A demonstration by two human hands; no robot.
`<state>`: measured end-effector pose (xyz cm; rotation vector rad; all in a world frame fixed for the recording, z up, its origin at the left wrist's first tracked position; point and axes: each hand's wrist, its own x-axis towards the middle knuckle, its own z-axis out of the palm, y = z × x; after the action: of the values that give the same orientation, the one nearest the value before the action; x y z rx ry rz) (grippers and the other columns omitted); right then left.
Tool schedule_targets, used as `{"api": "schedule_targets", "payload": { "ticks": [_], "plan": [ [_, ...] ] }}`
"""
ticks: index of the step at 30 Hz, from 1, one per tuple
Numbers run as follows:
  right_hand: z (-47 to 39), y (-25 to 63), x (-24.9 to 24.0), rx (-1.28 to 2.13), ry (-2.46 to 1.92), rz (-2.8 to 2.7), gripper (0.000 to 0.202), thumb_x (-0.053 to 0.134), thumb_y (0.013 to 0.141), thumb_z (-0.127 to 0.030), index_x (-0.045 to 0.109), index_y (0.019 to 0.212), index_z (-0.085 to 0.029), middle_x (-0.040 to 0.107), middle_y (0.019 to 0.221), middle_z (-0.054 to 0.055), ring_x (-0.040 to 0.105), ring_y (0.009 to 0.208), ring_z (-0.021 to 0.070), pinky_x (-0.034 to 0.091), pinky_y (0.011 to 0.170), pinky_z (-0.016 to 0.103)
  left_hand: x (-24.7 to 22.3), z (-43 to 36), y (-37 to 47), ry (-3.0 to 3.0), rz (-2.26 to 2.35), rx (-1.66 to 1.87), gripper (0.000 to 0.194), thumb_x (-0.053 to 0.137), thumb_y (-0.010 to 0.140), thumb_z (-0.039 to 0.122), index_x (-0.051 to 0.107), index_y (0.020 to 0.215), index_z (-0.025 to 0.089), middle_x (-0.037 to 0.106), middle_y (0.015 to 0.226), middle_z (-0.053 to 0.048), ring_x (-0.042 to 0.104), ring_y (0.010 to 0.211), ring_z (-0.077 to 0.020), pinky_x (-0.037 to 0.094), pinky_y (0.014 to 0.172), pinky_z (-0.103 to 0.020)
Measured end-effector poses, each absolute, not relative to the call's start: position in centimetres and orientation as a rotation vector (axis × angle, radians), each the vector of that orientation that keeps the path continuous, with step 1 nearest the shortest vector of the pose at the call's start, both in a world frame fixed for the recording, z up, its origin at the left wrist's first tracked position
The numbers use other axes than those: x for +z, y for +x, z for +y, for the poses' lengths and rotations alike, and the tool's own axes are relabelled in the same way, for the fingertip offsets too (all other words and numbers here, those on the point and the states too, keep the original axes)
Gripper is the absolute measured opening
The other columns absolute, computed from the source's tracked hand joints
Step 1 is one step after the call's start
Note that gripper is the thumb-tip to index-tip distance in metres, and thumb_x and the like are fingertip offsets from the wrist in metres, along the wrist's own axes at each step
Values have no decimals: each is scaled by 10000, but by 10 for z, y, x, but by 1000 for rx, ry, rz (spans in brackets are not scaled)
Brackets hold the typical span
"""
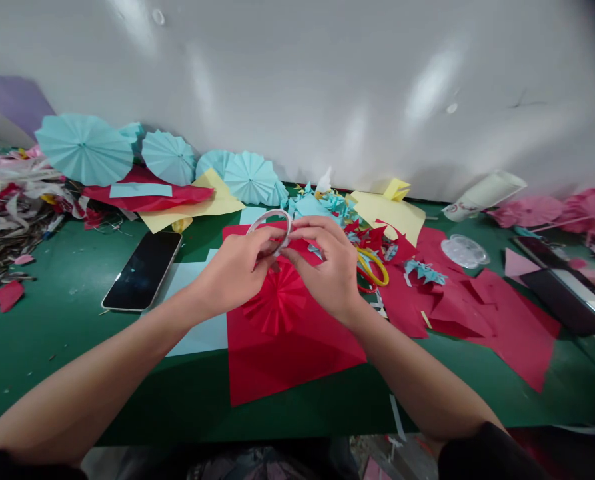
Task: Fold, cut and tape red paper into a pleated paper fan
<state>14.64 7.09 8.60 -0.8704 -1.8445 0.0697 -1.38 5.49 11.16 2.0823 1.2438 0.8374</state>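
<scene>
My left hand (240,267) is closed around the left side of a roll of white tape (286,231), which is tilted up on its edge. My right hand (327,263) meets the roll from the right, fingers pinched at its rim; whether a strip of tape lies between them is too small to tell. Below both hands a red pleated paper rosette (277,303) rests on a flat red sheet (297,370). A light blue sheet (197,333) sticks out from under the red sheet on the left.
A phone (143,270) lies left of the sheets. Scissors with yellow and red handles (374,268) are right of my hands. Blue pleated rosettes (250,177) lean along the wall. Red paper pieces (507,327) and a clear plastic lid (464,251) are at the right.
</scene>
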Motion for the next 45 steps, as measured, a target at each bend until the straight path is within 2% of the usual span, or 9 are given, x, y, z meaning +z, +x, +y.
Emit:
{"api": "schedule_targets", "payload": {
  "ticks": [4,11,17,30,38,45],
  "plan": [
    [71,146,85,78,-879,-1874,67,646,733,-150,597,734,-196,618,958,46,594,928,171,512,816,354,112,56,-13,2086,1258,855,342,463,771,49,567,1084,139,699,982,-53,660,927,-181,527,748,-237],
    [73,146,82,69,-770,-1834,195,622,768,-134,633,943,-217,640,1010,59,602,979,169,521,848,358,112,54,-12,2044,1253,893,322,473,789,74,573,1088,145,708,948,-50,663,921,-190,529,753,-252],
    [72,145,82,86,-733,-1794,174,621,772,-120,667,884,-244,662,991,36,619,934,148,553,787,328,115,52,-12,1959,1224,887,351,454,789,57,560,1113,142,711,955,-57,670,900,-181,533,746,-243],
    [71,145,79,103,-752,-1764,142,638,758,-134,665,844,-244,666,961,30,637,896,157,545,799,358,119,53,-14,2137,1307,781,324,424,763,34,598,1009,156,719,892,-43,676,844,-174,518,698,-227],
    [70,146,81,105,-800,-1788,55,629,770,-178,634,786,-231,631,965,39,622,896,165,545,781,361,119,53,-16,2181,1310,755,330,407,720,0,603,919,175,705,889,-25,669,785,-154,512,632,-192],
    [73,145,80,62,-737,-1798,88,647,754,-164,578,756,-218,597,966,41,598,931,161,529,810,371,116,55,-15,2120,1325,794,333,405,721,-7,601,927,167,704,908,-32,670,838,-163,525,697,-220]
  ]
}}
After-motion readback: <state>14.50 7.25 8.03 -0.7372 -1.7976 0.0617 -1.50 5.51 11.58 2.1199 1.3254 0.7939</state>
